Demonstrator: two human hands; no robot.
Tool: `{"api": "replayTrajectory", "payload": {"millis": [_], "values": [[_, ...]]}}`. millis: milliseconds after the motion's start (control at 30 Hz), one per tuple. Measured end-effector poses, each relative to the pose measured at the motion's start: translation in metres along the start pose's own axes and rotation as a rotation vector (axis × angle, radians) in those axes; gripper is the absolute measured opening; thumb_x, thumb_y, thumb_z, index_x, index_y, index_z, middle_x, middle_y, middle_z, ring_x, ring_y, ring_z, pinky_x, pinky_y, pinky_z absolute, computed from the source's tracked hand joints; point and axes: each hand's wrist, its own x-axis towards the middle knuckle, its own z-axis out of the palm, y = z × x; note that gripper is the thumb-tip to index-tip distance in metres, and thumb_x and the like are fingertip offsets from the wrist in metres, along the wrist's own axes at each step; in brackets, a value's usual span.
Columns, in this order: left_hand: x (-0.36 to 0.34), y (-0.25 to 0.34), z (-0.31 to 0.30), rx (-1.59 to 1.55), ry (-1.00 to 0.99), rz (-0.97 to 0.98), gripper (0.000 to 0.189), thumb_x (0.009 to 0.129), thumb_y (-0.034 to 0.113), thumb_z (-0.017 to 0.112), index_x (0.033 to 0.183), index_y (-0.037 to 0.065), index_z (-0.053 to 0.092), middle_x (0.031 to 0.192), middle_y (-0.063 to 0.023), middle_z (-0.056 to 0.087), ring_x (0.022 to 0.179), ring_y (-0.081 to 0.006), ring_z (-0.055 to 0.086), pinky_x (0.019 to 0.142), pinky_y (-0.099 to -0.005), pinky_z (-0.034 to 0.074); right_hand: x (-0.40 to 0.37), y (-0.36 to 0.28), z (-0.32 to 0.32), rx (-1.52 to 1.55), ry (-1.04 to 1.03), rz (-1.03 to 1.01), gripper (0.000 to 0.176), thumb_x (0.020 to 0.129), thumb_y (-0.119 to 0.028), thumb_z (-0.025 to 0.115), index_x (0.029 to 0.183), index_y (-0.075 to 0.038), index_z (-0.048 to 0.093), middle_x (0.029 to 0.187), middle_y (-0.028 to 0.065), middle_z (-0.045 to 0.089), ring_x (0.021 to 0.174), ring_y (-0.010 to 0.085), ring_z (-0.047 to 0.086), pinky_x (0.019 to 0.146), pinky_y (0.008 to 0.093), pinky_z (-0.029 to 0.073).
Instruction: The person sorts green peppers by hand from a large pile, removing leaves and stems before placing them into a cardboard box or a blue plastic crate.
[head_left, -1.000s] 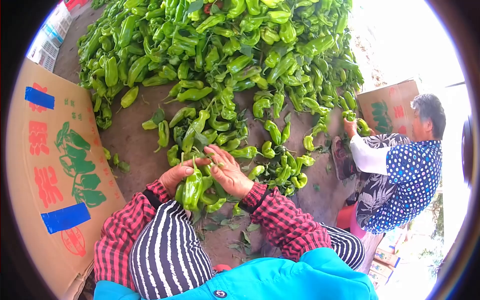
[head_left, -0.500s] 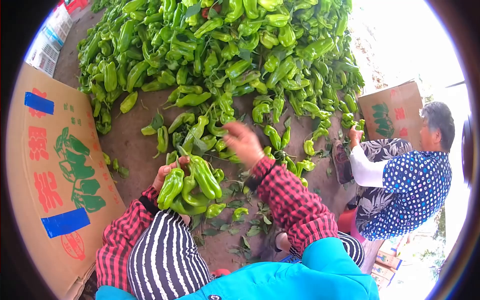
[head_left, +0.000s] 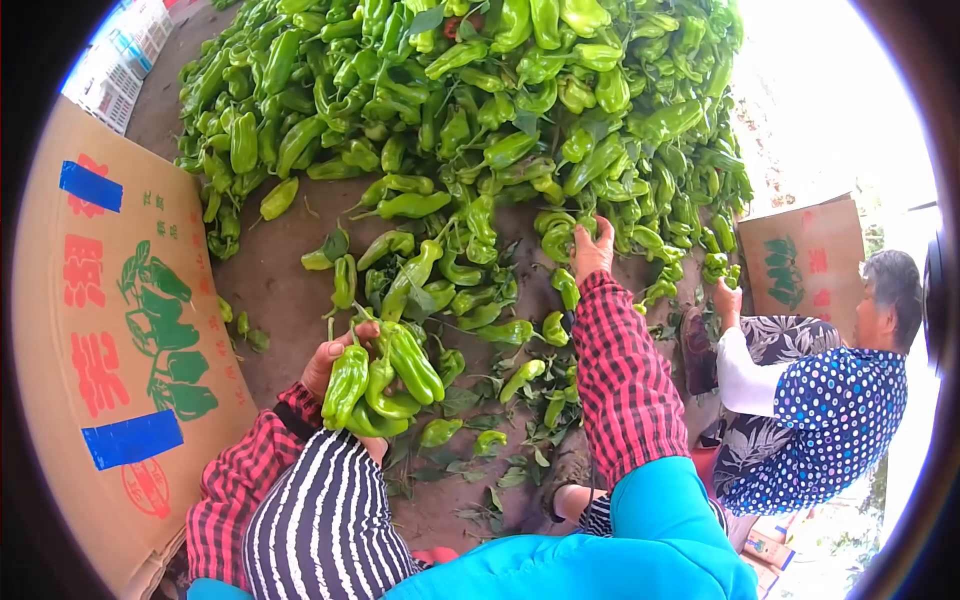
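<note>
Several green peppers (head_left: 402, 365) hang in a bunch from my left hand (head_left: 322, 366), which is closed around their stem ends above my striped trouser leg. My right hand (head_left: 594, 250) reaches forward to the near edge of a large heap of green peppers (head_left: 480, 90). Its thumb and fingers close around a green pepper (head_left: 586, 222) there, though the fingertips are partly hidden. Between the two hands, loose peppers (head_left: 410, 278) lie on the bare ground among torn leaves.
On my left stands a cardboard box (head_left: 120, 330) printed with peppers and patched with blue tape. A co-worker (head_left: 825, 390) sits at the right, holding peppers beside another cardboard box (head_left: 800, 255). White plastic crates (head_left: 115, 75) stand at the far left.
My right hand has moved forward and right from near my left hand to the heap's edge. My left hand still holds its bunch. The view has shifted slightly.
</note>
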Motion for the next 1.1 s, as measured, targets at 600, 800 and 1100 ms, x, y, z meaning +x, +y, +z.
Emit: {"api": "replayTrajectory", "payload": {"millis": [600,800,1100], "values": [[-0.002,0.000,0.006,-0.074,-0.036,0.175,0.045,0.081,0.036,0.054,0.121,0.016,0.048,0.097,-0.0153,0.062,0.083,-0.0344,0.060,0.071,-0.0465,0.052,-0.156,-0.048,-0.055,1.298,-1.054,0.528,0.042,0.088,-0.030,0.037,0.127,-0.015,0.042,0.088,0.0108,0.051,0.062,0.0169,0.049,0.060,0.0318,0.038],[-0.004,0.004,0.034,-0.129,-0.019,0.300,0.044,0.082,0.039,0.051,0.121,0.017,0.048,0.100,-0.0170,0.058,0.083,-0.0326,0.060,0.065,-0.0434,0.054,-0.188,-0.072,-0.050,1.264,-1.068,0.490,0.043,0.088,-0.031,0.035,0.127,-0.013,0.041,0.084,0.0091,0.049,0.060,0.0166,0.050,0.059,0.0303,0.037],[-0.041,0.031,0.151,-0.056,-0.030,0.545,0.041,0.086,0.041,0.046,0.118,0.015,0.050,0.104,-0.0163,0.058,0.084,-0.0323,0.060,0.055,-0.0402,0.056,-0.237,-0.132,-0.074,1.322,-1.157,0.384,0.047,0.088,-0.029,0.032,0.130,-0.009,0.038,0.085,0.0123,0.051,0.058,0.0179,0.050,0.059,0.0322,0.038]]}}
